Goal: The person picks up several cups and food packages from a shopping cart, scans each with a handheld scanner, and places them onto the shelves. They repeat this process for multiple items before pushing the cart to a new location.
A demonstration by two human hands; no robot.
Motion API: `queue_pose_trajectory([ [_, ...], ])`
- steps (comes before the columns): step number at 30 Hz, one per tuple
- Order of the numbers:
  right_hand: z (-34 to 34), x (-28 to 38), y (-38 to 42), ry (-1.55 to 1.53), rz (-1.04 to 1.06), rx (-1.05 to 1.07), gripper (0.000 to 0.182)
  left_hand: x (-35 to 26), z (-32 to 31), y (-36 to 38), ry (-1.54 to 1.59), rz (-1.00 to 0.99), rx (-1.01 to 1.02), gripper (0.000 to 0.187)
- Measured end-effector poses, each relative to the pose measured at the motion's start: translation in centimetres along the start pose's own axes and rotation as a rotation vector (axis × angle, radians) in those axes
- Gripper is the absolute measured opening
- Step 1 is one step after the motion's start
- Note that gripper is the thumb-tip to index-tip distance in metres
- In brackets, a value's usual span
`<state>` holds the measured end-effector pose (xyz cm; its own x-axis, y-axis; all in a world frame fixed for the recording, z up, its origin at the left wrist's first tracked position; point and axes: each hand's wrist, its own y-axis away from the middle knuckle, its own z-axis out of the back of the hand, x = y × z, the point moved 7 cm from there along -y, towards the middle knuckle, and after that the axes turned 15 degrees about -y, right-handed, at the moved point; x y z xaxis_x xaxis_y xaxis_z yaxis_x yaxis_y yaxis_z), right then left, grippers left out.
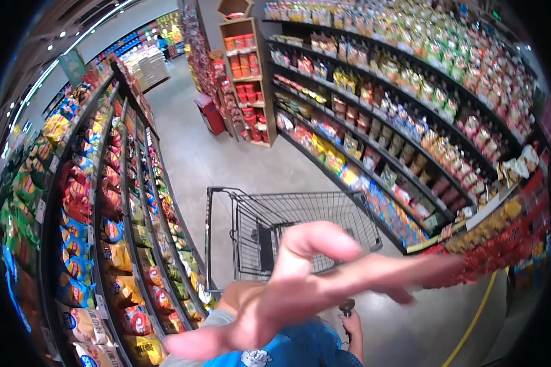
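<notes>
My left hand (312, 278) is raised close to the camera, large and partly blurred. Its fingers are spread, one of them bent, and nothing shows between them. Behind it is a black wire shopping cart (294, 205), partly covered by the hand. Lower down, beside the blue shirt (300, 345), my right hand (352, 324) is closed around a dark object with a rounded top (347, 304), too small to identify.
Shelves of bagged snacks (76, 244) line the left side. Stocked dark shelves (373, 110) curve along the right. Ahead stand a wooden rack (245, 79) with red containers and a red box (210, 114). A yellow line (471, 327) crosses the floor at lower right.
</notes>
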<state>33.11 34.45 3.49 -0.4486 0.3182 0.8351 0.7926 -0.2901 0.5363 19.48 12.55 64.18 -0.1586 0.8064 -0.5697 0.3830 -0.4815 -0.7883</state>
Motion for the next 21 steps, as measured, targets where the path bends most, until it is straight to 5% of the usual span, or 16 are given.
queue_pose_trajectory([
  [1, 0.0, 0.6, -0.6, 0.374, -0.043, -0.028, 0.043, -0.5, 2.3, 1.2, -0.143, -0.008, -0.054, 0.087],
  [4, -3.1, 2.4, -2.1, 0.384, -0.026, 0.024, 0.041, 2.6, 11.6, 7.6, -0.813, -0.075, -0.146, 0.075],
  [6, -4.9, 3.3, -2.8, 0.398, -0.016, 0.038, 0.041, 6.9, 19.5, 16.0, -1.406, 0.497, -0.229, 0.051],
  [8, -6.5, 3.2, -3.4, 0.425, -0.045, 0.059, 0.042, 14.6, 27.3, 33.9, -1.646, 1.014, -0.167, 0.067],
  [9, -7.1, 3.2, -3.2, 0.417, -0.042, 0.042, 0.042, 16.0, 28.2, 42.7, -1.695, 1.535, 0.143, 0.092],
  [10, -7.7, 3.6, -2.9, 0.467, -0.041, 0.067, 0.043, 15.4, 26.9, 48.0, -1.617, 1.855, 0.482, 0.11],
  [11, -8.6, 3.9, -3.0, 0.505, -0.035, 0.083, 0.043, 16.9, 27.2, 55.3, -1.511, 1.814, 0.569, 0.106],
  [12, -8.9, 3.7, -2.9, 0.52, -0.033, 0.097, 0.046, 16.0, 25.9, 54.2, -1.636, 1.718, 0.722, 0.092],
  [14, -9.5, 3.8, -3.1, 0.549, -0.077, 0.024, 0.048, 16.1, 26.7, 56.5, -1.662, 1.503, 0.327, 0.067],
  [15, -9.7, 3.0, -2.3, 0.617, -0.147, 0.001, 0.051, 15.9, 26.4, 55.8, -1.783, 1.435, 0.448, 0.063],
  [17, -10.4, 2.0, -2.1, 0.619, -0.178, 0.029, 0.057, 14.7, 25.6, 54.5, -1.708, 1.479, 0.637, 0.059],
  [19, -10.5, 1.5, -2.7, 0.731, -0.037, 0.001, 0.059, 15.2, 27.0, 54.7, -1.493, 1.53, 0.42, 0.051],
  [21, -13.0, 5.3, -0.1, 0.67, -0.032, -0.059, 0.056, 15.2, 26.5, 53.6, -1.532, 1.597, 0.498, 0.052],
])
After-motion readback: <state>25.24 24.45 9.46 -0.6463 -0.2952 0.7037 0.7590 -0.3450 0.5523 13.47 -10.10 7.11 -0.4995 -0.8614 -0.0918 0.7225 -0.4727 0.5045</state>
